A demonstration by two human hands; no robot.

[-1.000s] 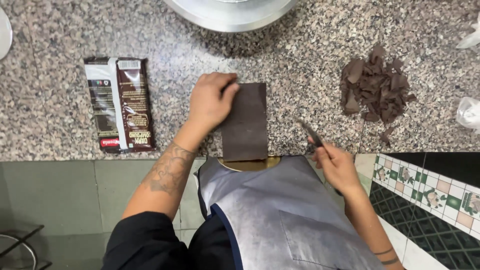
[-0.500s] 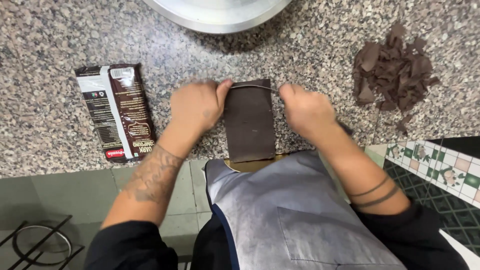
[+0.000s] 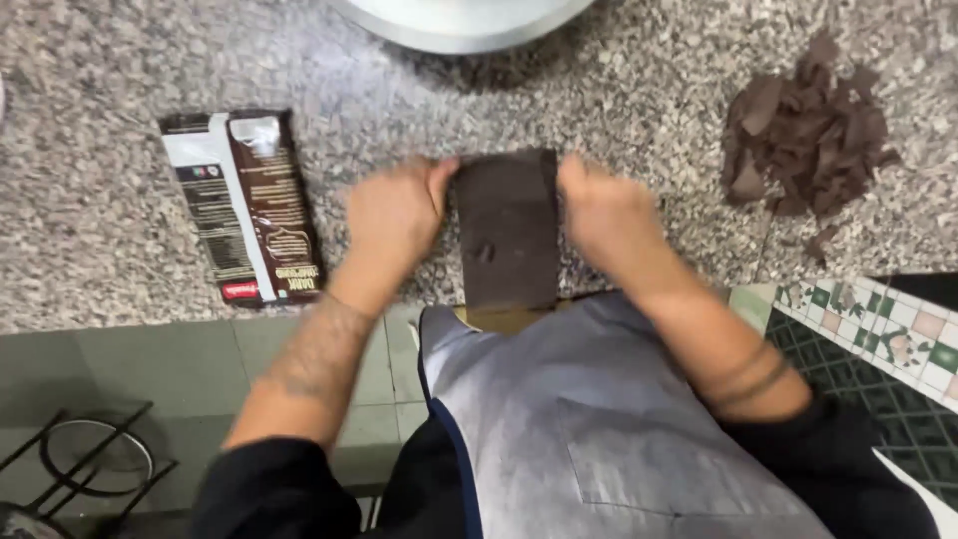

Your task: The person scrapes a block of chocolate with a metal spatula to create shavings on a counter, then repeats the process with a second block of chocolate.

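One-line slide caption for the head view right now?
Both hands, left hand and right hand, grip a dark chocolate slab on a granite counter, beside chopped chocolate.

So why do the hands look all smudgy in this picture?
Head view: motion blur smears both the left hand and right hand gripping the chocolate slab; the wrapper and chocolate pile look a bit sharper; lighting is soft and even, with no glare.
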